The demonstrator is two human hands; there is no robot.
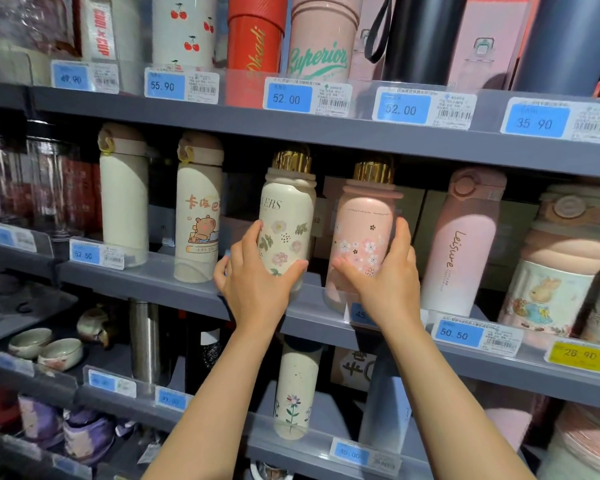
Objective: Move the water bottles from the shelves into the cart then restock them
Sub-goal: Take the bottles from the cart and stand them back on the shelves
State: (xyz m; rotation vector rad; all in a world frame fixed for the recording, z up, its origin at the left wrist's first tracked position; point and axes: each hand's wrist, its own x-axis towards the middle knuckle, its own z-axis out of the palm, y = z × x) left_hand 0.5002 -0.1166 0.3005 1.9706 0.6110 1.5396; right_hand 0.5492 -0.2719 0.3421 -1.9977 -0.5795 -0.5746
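Head view: the middle shelf [174,289] carries two gold-capped bottles side by side. The cream floral bottle [286,223] reads "…VERS"; the pink blossom bottle [364,233] bears small illegible print. Left hand [257,282] wraps its fingers [293,268] round the cream one, right hand [385,278] round the pink. Neighbouring pink bottle [461,244] reads "Leisure". Price tag [459,334] beneath it: 50.50.

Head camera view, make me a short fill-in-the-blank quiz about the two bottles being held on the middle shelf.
1. The left hand holds the cream floral bottle, whose cap is ____ in colour.
2. The right hand holds a ____ bottle printed with small blossoms.
3. The blue price tag under the Leisure bottle reads ____.

Missing words: gold; pink; 50.50
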